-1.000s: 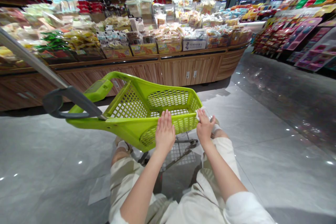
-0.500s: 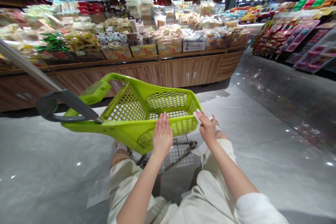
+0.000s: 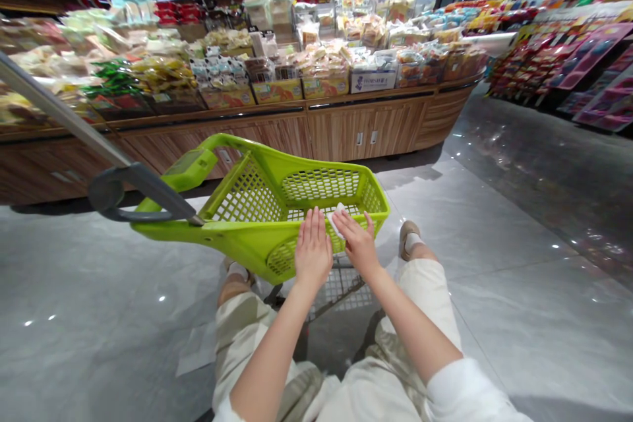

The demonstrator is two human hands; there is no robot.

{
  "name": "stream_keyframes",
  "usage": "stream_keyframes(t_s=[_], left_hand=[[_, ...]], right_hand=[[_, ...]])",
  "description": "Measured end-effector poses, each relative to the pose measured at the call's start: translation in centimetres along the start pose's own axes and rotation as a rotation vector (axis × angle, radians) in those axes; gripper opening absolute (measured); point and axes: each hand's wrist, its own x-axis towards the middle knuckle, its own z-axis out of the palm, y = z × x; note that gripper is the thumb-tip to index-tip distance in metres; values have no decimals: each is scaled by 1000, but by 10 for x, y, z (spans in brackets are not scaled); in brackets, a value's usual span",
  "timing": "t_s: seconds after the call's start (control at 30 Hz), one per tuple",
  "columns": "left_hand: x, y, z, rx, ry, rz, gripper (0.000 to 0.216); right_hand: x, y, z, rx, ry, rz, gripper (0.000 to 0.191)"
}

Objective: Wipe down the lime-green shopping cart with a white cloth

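A green shopping cart (image 3: pixel 237 237) with perforated plastic sides stands sideways before me. My left hand (image 3: pixel 313 247) lies with its fingers straight and together on the near rim, holding nothing. Just right of it, my right hand (image 3: pixel 359 241) presses a white tissue (image 3: pixel 337 221) against the same rim under its fingers. Part of the tissue is hidden by those fingers. The cart's basket contains nothing that I can see.
A wooden display counter (image 3: pixel 366 125) piled with packaged snacks runs behind the cart. A grey handle with a metal pole (image 3: pixel 64 105) reaches in from the left. More shelves (image 3: pixel 558 59) stand at the right beyond the grey tiled floor (image 3: pixel 519 290).
My right hand has slid the tissue leftward along the near rim, from the cart's front corner to beside my left hand. The left hand stays on the rim. The view has shifted slightly.
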Motion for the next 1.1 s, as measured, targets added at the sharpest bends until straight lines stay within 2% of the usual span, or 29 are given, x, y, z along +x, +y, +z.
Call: stream_keyframes(t_s=[0.07, 0.17, 0.23, 0.3, 0.37, 0.5, 0.57, 0.63, 0.7, 0.83, 0.9, 1.0, 1.1], left_hand=[[0, -1, -1, -5, -2, 5, 66], [0, -1, -1, -8, -11, -9, 66], [0, 1, 0, -9, -12, -18, 66], [0, 3, 1, -9, -4, -28, 65], [0, 4, 2, -5, 8, -44, 65], [0, 3, 1, 13, 10, -49, 65], [-1, 0, 0, 27, 1, -30, 65], [-2, -3, -2, 37, -3, -15, 65], [-3, -6, -2, 34, -2, -7, 66], [-4, -9, -3, 4, 12, -9, 69], [-4, -8, -4, -9, 18, -15, 70], [-3, -6, -4, -17, 14, -24, 69], [-2, -4, -5, -9, -2, -31, 68]], right_hand=[[-12, 34, -11, -30, 27, 54, 79], [-30, 85, -25, -69, 105, 219, 79], [-36, 102, -28, -70, 139, 310, 77], [-35, 97, -22, -63, 177, 372, 76], [-26, 70, -9, -60, 209, 381, 76], [-1, -5, 17, -5, 131, 204, 75], [6, -27, 21, 30, 71, 119, 73], [5, -26, 16, 39, 29, 60, 73], [-4, -3, 5, 15, 29, 56, 77], [-28, 65, -18, -71, 144, 269, 78], [-32, 80, -21, -89, 184, 361, 75], [-21, 62, -11, -89, 208, 403, 72], [-1, 11, 7, -50, 154, 298, 73]])
